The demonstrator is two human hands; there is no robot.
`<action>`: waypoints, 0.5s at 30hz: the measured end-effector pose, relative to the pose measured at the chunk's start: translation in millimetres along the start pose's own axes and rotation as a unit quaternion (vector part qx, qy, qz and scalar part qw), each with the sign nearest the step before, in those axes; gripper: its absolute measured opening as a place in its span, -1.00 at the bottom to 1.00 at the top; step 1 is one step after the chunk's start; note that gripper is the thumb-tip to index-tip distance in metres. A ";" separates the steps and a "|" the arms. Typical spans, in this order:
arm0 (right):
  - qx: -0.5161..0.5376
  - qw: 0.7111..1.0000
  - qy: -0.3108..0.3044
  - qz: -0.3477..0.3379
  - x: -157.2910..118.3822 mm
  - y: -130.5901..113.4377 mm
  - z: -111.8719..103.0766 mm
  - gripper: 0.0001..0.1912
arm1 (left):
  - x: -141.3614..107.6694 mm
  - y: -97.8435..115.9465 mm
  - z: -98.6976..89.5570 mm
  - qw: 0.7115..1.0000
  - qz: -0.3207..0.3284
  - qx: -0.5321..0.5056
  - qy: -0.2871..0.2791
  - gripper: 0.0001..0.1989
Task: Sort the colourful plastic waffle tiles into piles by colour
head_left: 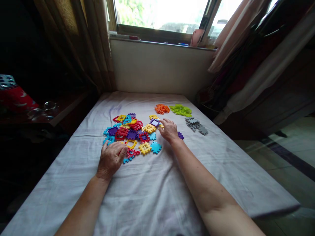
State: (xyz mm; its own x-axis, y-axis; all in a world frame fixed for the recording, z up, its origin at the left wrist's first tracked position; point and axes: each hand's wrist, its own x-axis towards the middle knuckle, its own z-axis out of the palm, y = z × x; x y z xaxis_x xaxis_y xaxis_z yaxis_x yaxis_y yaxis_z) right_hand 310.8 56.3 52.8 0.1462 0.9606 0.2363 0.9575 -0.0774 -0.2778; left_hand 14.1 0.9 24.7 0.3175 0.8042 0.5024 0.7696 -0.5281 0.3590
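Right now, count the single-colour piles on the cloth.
3 show clearly: the orange pile at the far side, the green pile to its right, and the gray pile nearer and farther right. A purple shape by the right hand is partly hidden; it may be another.

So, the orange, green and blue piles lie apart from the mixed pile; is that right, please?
Not quite: the head view shows that the third is a grey pile, not blue. The orange pile and green pile do lie apart from the mixed pile, as does the grey.
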 end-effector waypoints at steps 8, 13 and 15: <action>-0.061 0.997 -0.034 -0.043 17.6 -1.8 17.5 -0.72 | -0.5 -10.8 5.3 0.998 0.011 -0.038 0.039 -0.58; 0.024 0.996 0.067 -0.061 1.0 17.1 23.1 -0.76 | -0.8 -10.8 6.4 0.998 0.017 -0.040 0.036 -0.58; 0.073 0.989 0.127 -0.032 -4.7 30.4 18.9 -0.72 | -1.1 -11.9 7.0 0.998 0.019 -0.037 0.038 -0.57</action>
State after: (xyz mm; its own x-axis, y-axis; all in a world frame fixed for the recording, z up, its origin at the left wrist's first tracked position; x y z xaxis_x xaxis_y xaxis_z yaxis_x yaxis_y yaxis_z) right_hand 334.6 54.5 25.6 0.1626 0.8629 0.4784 0.9235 0.0377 -0.3819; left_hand 8.5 8.2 14.3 0.3004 0.7618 0.5739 0.7144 -0.5784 0.3939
